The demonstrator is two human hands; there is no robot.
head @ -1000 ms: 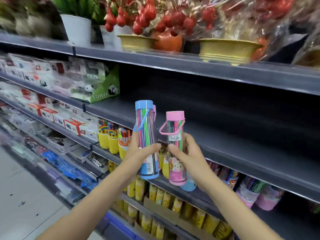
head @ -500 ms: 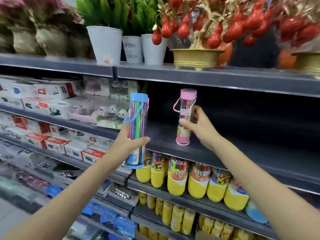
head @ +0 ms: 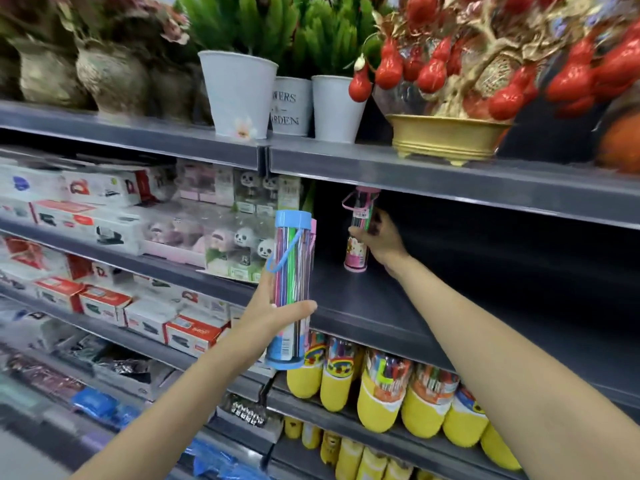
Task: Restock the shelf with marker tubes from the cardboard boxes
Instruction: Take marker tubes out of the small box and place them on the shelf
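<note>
A: Shelf (head: 374,306) status?
B: Dark grey, mostly bare. One pink tube (head: 356,251) upright on it, back left, base touching the deck.
A: Right hand (head: 381,237)?
B: Fingers curled round the pink tube's middle, reached deep into the bay.
A: Left hand (head: 273,306)?
B: Out front of the shelf edge, wrapped round a blue tube (head: 289,289) (a pink one sits just behind it, same grasp). Roughly upright, slight tilt.
A: Below?
B: Yellow marker tubs (head: 381,400) in a row. White pots (head: 239,91) on the top shelf.
</note>
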